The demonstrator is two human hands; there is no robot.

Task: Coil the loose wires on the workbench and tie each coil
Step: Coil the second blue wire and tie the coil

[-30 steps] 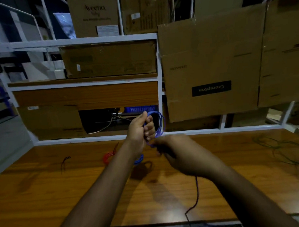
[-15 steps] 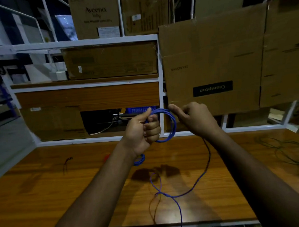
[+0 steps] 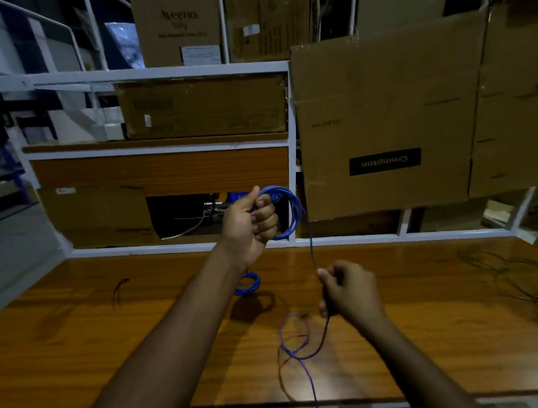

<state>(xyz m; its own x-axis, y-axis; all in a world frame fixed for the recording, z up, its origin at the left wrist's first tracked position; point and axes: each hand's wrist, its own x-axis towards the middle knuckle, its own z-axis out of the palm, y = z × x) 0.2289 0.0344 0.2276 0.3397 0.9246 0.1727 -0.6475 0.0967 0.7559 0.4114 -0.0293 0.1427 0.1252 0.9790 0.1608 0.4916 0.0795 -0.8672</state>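
The left hand (image 3: 249, 223) grips a blue wire coil (image 3: 288, 210) raised above the wooden workbench (image 3: 437, 335); the right hand (image 3: 348, 289) pinches the coil's loose tail, which trails down onto the bench; a finished blue coil (image 3: 248, 285) lies beneath the left wrist

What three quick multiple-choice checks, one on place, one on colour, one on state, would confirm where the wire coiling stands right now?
1. Where does the small finished blue coil lie?
A. on the workbench, beyond the left forearm
B. on the upper shelf
C. in the right hand

2. What colour is the wire being coiled?
A. red
B. blue
C. white

3. What is the right hand doing?
A. resting flat on the bench
B. pinching the loose run of wire
C. holding a box

Answers: 1 A, it sits on the wooden workbench. 2 B, the loops in the left hand are blue. 3 B, the strand runs from the loops to its fingers.
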